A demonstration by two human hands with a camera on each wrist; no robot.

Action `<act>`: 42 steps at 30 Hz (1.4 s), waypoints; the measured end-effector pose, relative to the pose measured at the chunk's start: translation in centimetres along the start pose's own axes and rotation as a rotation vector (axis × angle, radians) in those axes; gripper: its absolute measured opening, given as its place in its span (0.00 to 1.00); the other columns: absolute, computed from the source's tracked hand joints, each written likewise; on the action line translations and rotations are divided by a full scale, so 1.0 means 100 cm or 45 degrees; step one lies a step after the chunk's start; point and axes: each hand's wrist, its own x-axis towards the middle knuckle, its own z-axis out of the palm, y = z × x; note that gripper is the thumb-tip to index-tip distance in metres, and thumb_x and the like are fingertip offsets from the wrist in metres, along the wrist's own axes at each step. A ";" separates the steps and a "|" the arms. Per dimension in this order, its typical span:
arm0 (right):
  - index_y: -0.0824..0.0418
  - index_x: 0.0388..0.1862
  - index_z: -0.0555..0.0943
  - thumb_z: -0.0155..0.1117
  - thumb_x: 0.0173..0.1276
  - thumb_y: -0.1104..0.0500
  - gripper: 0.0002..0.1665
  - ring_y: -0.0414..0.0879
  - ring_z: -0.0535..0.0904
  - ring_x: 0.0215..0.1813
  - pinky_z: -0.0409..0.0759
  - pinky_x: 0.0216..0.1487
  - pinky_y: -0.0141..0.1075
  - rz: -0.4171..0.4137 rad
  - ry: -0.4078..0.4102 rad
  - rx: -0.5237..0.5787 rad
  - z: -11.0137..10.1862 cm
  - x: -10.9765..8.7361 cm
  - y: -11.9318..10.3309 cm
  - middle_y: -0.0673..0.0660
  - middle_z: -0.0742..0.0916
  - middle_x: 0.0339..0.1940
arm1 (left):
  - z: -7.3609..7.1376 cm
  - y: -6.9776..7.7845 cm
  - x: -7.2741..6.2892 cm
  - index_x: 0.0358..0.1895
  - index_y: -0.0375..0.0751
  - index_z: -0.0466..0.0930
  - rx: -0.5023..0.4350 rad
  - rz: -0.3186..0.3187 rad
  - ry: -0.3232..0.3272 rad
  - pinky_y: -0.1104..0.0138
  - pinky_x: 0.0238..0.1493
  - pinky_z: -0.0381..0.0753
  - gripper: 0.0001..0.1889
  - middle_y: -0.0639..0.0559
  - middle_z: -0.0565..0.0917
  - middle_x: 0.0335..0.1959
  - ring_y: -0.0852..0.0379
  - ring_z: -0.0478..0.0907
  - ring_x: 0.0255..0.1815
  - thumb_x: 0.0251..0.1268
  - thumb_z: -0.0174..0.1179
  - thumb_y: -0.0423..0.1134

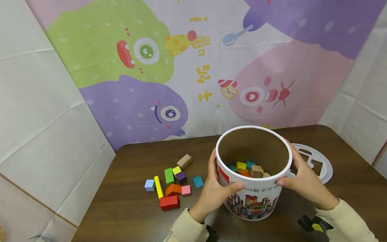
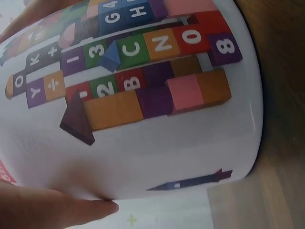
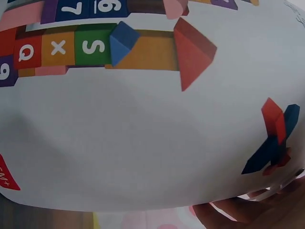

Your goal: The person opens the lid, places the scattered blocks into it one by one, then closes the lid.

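Observation:
A white round bucket (image 1: 257, 201) with printed pictures of blocks stands upright and open-topped at the right of the table. My left hand (image 1: 215, 191) grips its left side, thumb across the front and fingers behind the rim. On the opposite side my right hand (image 1: 306, 181) grips it near the rim, thumb also at the front. Inside lie several wooden blocks, among them a plain wooden cube (image 1: 256, 171) and a yellow block (image 1: 241, 166). In the left wrist view a finger (image 2: 62, 209) lies along the bucket's printed wall. Fingers (image 3: 262, 212) of the right hand show at the bucket's edge.
Left of the bucket, loose blocks lie on the brown table (image 1: 127, 188), including a red block (image 1: 170, 203), an orange arch (image 1: 173, 190), a green block (image 1: 169, 176) and a teal block (image 1: 198, 182). A white lid with shaped holes (image 1: 328, 169) lies behind my right hand.

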 end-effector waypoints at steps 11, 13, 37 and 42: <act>0.42 0.80 0.50 0.79 0.53 0.49 0.62 0.40 0.65 0.68 0.66 0.59 0.20 -0.033 -0.008 -0.015 0.001 0.001 -0.001 0.53 0.63 0.77 | -0.038 0.009 0.001 0.77 0.71 0.32 0.388 -0.125 -0.064 0.40 0.75 0.52 0.61 0.58 0.44 0.80 0.48 0.45 0.81 0.48 0.73 0.61; 0.42 0.80 0.49 0.79 0.53 0.50 0.63 0.40 0.66 0.67 0.67 0.58 0.20 -0.034 -0.018 -0.029 0.001 0.001 -0.002 0.54 0.63 0.77 | -0.048 0.010 0.002 0.77 0.72 0.35 0.522 -0.158 -0.078 0.39 0.73 0.54 0.62 0.57 0.44 0.80 0.48 0.46 0.81 0.46 0.75 0.59; 0.41 0.80 0.48 0.78 0.54 0.48 0.63 0.41 0.65 0.68 0.65 0.59 0.19 -0.030 -0.028 -0.035 -0.002 0.000 0.002 0.55 0.62 0.78 | -0.077 -0.020 0.044 0.60 0.41 0.78 1.853 -0.307 -0.702 0.62 0.49 0.82 0.30 0.45 0.79 0.55 0.49 0.82 0.49 0.51 0.73 0.38; 0.42 0.80 0.48 0.78 0.54 0.47 0.63 0.48 0.65 0.69 0.66 0.59 0.20 -0.030 -0.043 -0.031 -0.003 0.002 0.004 0.58 0.61 0.78 | -0.074 -0.023 0.045 0.56 0.38 0.79 1.894 -0.285 -0.711 0.66 0.44 0.82 0.22 0.44 0.80 0.50 0.53 0.81 0.42 0.55 0.69 0.32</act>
